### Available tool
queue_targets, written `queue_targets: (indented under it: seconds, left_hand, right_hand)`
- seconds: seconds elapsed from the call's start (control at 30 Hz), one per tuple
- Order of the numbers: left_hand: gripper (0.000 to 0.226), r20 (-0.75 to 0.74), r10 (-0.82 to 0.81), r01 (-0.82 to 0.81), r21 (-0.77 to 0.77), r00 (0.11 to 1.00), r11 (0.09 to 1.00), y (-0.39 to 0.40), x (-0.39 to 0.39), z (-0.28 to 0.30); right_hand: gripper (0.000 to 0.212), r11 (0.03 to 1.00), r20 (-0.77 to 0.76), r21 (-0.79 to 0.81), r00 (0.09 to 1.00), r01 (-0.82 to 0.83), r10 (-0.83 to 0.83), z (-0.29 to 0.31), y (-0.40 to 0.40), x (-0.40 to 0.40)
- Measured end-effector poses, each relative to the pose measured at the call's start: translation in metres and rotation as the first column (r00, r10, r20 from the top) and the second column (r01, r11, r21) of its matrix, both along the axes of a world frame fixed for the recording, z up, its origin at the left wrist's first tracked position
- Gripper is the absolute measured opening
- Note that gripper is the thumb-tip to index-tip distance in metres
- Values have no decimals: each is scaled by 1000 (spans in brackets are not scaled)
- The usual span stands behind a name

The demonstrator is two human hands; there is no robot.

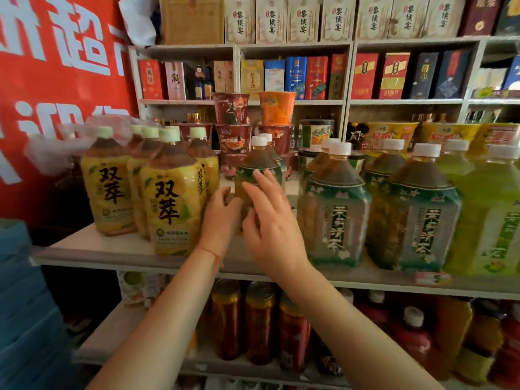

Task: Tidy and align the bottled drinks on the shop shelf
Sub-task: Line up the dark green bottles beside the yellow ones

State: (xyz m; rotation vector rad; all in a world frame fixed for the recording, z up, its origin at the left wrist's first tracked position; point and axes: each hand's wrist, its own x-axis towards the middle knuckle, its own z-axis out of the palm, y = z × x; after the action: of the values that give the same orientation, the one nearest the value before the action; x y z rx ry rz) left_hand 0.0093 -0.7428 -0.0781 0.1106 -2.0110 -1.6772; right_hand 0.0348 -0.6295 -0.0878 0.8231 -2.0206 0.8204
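Both hands on the upright green-label bottle point(260, 170) set far back btw rows, left hand point(221, 218) gripping its side, right hand point(274, 220) spread flat on front.

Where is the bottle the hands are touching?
In the head view, the green-label bottle stands mid-shelf, set back in the gap between the yellow-label bottles on its left and the big green tea bottles on its right, with both hands at it.
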Motion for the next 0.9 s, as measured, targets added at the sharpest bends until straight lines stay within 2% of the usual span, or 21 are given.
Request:
queue_targets:
  seconds: [0.03,0.1,0.17,0.23,0.37,0.5,0.57,0.63,0.67,0.77,0.83,0.9]
  left_hand:
    - [39,35,-74,74,1,997,997,-6,-1,1]
    - [70,63,-156,156,0,986,988,-14,-4,-2]
    - [72,77,-161,164,-26,984,986,-18,-1,1]
    - [66,73,-166,168,-23,983,986,-22,-2,2]
    - [72,92,-185,190,-47,978,981,-22,-5,-3]
    - [74,54,-195,199,-85,979,976,-24,-8,-4]
    - [73,-14,-238,236,-89,971,968,-26,-8,-4]
    - [68,-113,-286,265,-172,952,949,-29,-3,-5]
    - [67,-160,-292,243,-268,943,932,-29,2,-5]
    - [58,-386,-262,6,-553,885,833,-30,16,7]
    - [49,-515,-248,-175,-638,820,750,-32,16,15]
    - [43,-584,-200,-351,-690,787,633,-38,12,19]
  right_hand:
    - [58,997,185,-79,983,-1,16,5,-11,0]
    - [81,957,520,-274,851,92,67,16,-27,-10]
    - [95,900,650,-385,752,206,107,27,-36,-27]
    - [98,871,694,-405,713,279,94,32,-40,-42]
    - [102,841,776,-410,619,354,118,32,-41,-57]
    - [107,816,766,-464,618,345,174,36,-42,-57]
    - [112,818,769,-461,615,343,175,35,-41,-57]
    - [101,826,788,-437,595,356,160,36,-40,-56]
    - [90,839,796,-417,587,351,150,36,-40,-54]
    - [69,866,811,-364,573,343,114,35,-45,-52]
    - [63,847,806,-398,575,354,138,33,-47,-48]
    - [54,843,777,-397,622,362,99,28,-48,-48]
